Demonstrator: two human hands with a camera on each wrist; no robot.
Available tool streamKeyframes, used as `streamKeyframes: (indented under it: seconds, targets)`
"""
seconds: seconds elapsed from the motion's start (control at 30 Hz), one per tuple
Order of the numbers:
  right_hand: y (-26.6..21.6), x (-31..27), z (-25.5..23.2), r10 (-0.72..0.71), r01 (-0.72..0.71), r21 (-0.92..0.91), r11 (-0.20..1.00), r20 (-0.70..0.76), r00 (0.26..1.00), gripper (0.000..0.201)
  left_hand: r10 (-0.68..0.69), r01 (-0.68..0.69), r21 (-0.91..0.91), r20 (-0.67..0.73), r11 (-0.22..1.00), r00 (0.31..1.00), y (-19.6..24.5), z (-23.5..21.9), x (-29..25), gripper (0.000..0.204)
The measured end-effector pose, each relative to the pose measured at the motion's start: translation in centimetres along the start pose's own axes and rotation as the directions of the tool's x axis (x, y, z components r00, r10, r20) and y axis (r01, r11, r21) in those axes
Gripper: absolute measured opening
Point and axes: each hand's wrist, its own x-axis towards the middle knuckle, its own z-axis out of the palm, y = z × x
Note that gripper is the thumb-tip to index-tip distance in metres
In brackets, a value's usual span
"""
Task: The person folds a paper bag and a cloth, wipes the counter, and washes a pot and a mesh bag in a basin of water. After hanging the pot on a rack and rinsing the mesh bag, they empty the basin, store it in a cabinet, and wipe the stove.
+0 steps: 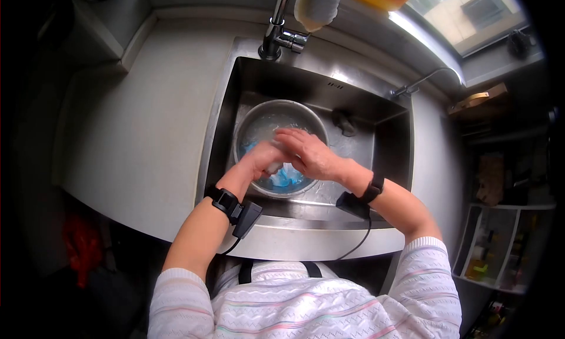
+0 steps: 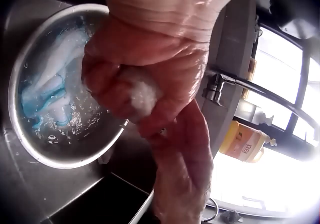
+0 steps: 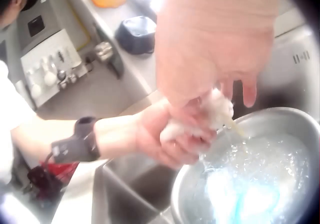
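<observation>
In the right wrist view my left hand point(image 3: 167, 134) curls its fingers round a bunched wet white cloth point(image 3: 220, 106). Part of the cloth shows inside the left fist point(image 2: 150, 58) in the left wrist view. My right hand point(image 1: 309, 154) lies across the left one with fairly straight fingers, close against the cloth. Both hands are over a round metal basin point(image 1: 321, 124). White and light-blue fabric point(image 2: 50, 78) lies in the basin's water, and drops fall from the cloth in the right wrist view.
The basin stands in a steel sink point(image 1: 365, 204). A tap point(image 1: 271, 45) rises behind it, with a thin curved spout point(image 1: 421, 83) to the right. A dark lump point(image 1: 344, 122) lies on the sink floor. Yellow jug point(image 2: 242, 143) by the window; dark container point(image 3: 137, 34) on the counter.
</observation>
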Motion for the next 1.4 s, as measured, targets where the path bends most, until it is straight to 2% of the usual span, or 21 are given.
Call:
streamKeyframes:
  seconds: [0.03,0.07,0.13,0.2,0.27,0.3,0.47,0.53,0.67,0.73,0.87,0.93,0.97,1.0,1.07,1.1,1.17,1.2,1.27,1.33,1.4]
  targets:
    - [-0.7,-0.9,-0.5,-0.211,0.207,-0.205,0.957,0.001,0.977,0.051,0.057,-0.01,-0.21,0.221,0.978,0.973,-0.2,-0.7,-0.2,0.018]
    - [-1.0,-1.4,-0.4,-0.213,0.209,-0.206,0.956,0.002,0.977,0.051,0.157,0.028,-0.406,0.415,0.913,0.896,-0.3,-1.0,-0.3,0.022]
    - [-1.3,-1.8,-0.4,-0.184,0.19,-0.325,0.926,0.049,0.982,0.065,0.221,0.05,-0.479,0.491,0.876,0.843,-0.3,-0.2,-1.0,0.012]
    - [-0.9,-1.2,-0.3,-0.214,0.198,-0.289,0.937,-0.026,0.976,0.05,0.252,0.195,-0.561,0.621,0.805,0.743,0.1,0.5,-1.9,0.007]
    - [-0.1,-0.6,0.0,-0.169,0.171,-0.211,0.962,0.029,0.985,0.031,0.222,0.19,-0.524,0.624,0.83,0.749,0.8,0.9,-2.5,0.008]
    - [0.1,-0.5,0.2,-0.259,0.236,-0.235,0.943,-0.071,0.963,0.02,0.168,0.184,-0.47,0.611,0.863,0.773,0.9,1.0,-2.4,0.008]
    - [1.0,-0.4,2.7,-0.089,0.122,-0.333,0.935,0.113,0.99,0.017,0.029,0.116,-0.27,0.479,0.956,0.878,-0.1,1.6,-2.1,0.011]
    - [1.3,-0.3,4.4,-0.054,0.094,-0.335,0.938,0.127,0.99,0.016,-0.049,0.069,-0.061,0.282,0.996,0.958,-0.9,2.0,-1.6,0.01]
    - [1.0,-0.1,6.5,0.086,-0.04,-0.257,0.965,0.169,0.982,0.018,-0.014,-0.024,0.229,0.163,0.973,0.986,-2.8,1.9,-0.1,0.006]
    - [1.3,0.1,7.7,0.151,-0.112,-0.229,0.967,0.163,0.975,0.014,0.079,-0.083,0.628,0.035,0.773,0.996,-2.9,1.9,0.2,0.018]
    - [1.6,0.2,8.3,0.207,-0.182,-0.155,0.971,0.159,0.965,0.02,0.091,0.018,0.817,-0.087,0.576,0.992,-2.4,2.5,-0.5,0.022]
    - [1.3,0.0,7.0,0.294,-0.294,-0.039,0.955,0.248,0.923,0.023,0.479,-0.125,0.919,-0.076,0.373,0.875,-2.9,3.0,-0.7,0.013]
    - [1.1,-0.3,5.4,0.292,-0.299,-0.007,0.954,0.234,0.927,0.029,0.426,-0.169,0.947,0.038,0.274,0.904,-2.3,3.0,-0.7,0.025]
    - [2.0,-0.3,4.3,0.319,-0.419,0.139,0.897,0.453,0.833,0.036,0.435,-0.183,0.948,0.054,0.26,0.899,-1.6,3.2,-1.5,0.025]
    - [0.3,-3.0,0.6,0.325,-0.441,0.479,0.759,0.308,0.894,0.045,0.561,-0.267,0.925,0.075,0.269,0.824,-0.3,3.7,-3.1,0.046]
    - [-0.4,-3.9,-0.8,0.345,-0.446,0.476,0.758,0.287,0.894,0.045,0.573,-0.289,0.924,0.1,0.25,0.814,0.2,3.6,-3.8,0.046]
    - [-1.7,-5.4,-2.0,0.446,-0.559,0.715,0.42,0.375,0.813,0.047,0.592,-0.388,0.904,0.216,0.178,0.776,0.5,3.2,-5.3,0.065]
    - [-2.1,-5.8,-1.5,0.465,-0.554,0.724,0.411,0.356,0.81,0.047,0.591,-0.406,0.901,0.244,0.155,0.769,0.8,2.9,-6.5,0.065]
    - [-3.8,-6.1,-0.3,0.483,-0.534,0.764,0.362,0.336,0.808,0.054,0.556,-0.452,0.825,0.211,0.34,0.804,1.4,1.8,-9.0,0.069]
    - [-6.9,-6.1,0.8,0.521,-0.474,0.802,0.363,0.247,0.817,0.04,0.598,-0.466,0.794,0.166,0.39,0.784,-0.2,0.1,-8.8,0.068]
    - [-10.0,-5.6,2.3,0.631,-0.328,0.868,0.373,0.021,0.775,0.027,0.55,-0.474,0.502,-0.005,0.724,0.835,-1.4,-2.3,-8.6,0.06]
